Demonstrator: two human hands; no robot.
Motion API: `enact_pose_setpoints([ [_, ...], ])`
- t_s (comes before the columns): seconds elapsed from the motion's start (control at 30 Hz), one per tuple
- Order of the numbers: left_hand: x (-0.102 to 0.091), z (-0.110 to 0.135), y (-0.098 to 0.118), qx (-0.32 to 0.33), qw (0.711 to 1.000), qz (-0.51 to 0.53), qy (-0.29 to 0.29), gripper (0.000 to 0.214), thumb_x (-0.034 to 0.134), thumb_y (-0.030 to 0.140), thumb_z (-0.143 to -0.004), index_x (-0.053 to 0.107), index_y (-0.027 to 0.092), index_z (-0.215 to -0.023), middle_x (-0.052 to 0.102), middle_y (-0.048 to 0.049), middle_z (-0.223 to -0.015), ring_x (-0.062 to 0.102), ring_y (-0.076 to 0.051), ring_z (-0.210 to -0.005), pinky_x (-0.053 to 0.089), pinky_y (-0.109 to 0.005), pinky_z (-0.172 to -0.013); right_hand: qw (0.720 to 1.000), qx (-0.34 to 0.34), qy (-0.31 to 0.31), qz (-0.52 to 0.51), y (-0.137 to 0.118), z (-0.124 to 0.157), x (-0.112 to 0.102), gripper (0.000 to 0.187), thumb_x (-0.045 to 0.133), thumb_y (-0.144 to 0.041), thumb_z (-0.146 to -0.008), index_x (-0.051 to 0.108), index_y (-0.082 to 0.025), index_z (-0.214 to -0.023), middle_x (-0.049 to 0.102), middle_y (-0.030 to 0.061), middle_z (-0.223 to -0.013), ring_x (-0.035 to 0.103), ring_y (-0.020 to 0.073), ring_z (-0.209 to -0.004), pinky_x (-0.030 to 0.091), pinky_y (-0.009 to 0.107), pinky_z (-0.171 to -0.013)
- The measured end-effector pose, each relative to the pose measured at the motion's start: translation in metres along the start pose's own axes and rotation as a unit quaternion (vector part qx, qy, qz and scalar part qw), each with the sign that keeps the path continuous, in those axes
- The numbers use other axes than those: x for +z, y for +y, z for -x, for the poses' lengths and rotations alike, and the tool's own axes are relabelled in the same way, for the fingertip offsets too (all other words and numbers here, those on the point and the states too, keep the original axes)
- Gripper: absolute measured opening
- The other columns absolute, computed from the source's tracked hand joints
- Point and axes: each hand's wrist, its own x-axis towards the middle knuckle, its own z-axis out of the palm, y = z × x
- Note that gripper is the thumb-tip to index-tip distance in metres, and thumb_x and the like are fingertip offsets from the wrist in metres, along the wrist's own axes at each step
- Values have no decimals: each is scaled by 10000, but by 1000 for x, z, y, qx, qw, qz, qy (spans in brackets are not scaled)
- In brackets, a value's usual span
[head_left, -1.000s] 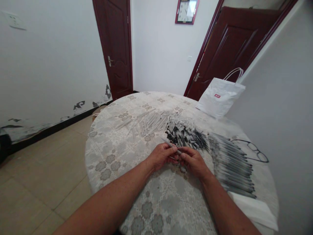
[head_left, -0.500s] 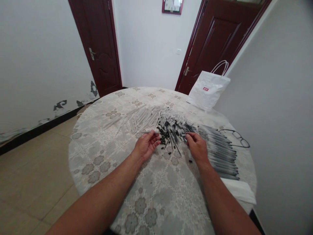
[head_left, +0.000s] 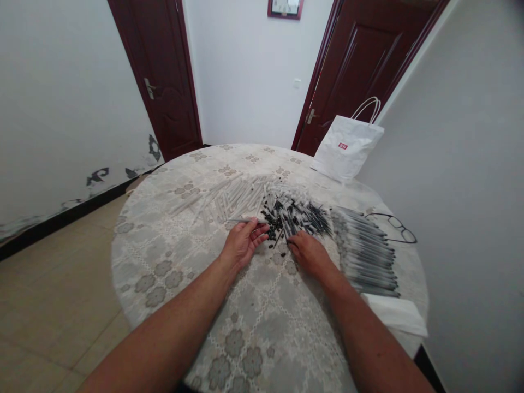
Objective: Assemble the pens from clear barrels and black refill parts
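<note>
My left hand lies palm up on the round table, fingers loosely curled round a thin clear pen barrel at its fingertips. My right hand rests palm down, fingers bunched at the near edge of a heap of small black parts and thin refills. What those fingers pinch is hidden. Beyond the left hand lies a spread of clear barrels. To the right of the right hand, assembled pens lie in a row.
A pair of glasses lies at the table's far right, with a white paper bag behind it against the wall. A white sheet hangs over the near right edge. Two dark red doors stand behind the table.
A second ago both hands met on one pen near me. They parted; the left kept a clear barrel, and the right went out to the pile, then drew back left to its near edge.
</note>
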Motion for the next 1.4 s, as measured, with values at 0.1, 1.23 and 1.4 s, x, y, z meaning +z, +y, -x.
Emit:
enact_pose_setpoints([
  [0.1,2,2,0,1,1000,-3,-2,150,710,236,-843,632,119,-897,729,-114,-909,725,-215,-850,605,-291,-658,999,24,-24,15,-6,-1,-1,222,487,-258,-962,701,-223,-1008,632,69,-980,597,177,-909,404,249,-788],
  [1.23,12,18,-12,-32,992,-53,-111,250,770,210,-778,639,129,-976,730,-130,-1012,724,-214,-901,601,-329,-793,873,78,188,-444,-36,0,5,247,645,-419,-837,683,-199,-943,702,36,-845,626,170,-739,485,285,-692],
  [1.4,13,17,-12,-36,992,-62,-106,258,776,203,-769,637,136,-975,732,-128,-1006,728,-218,-892,605,-329,-778,907,38,204,-367,-38,2,0,202,587,-371,-882,691,-214,-955,691,48,-889,619,175,-777,480,291,-716],
])
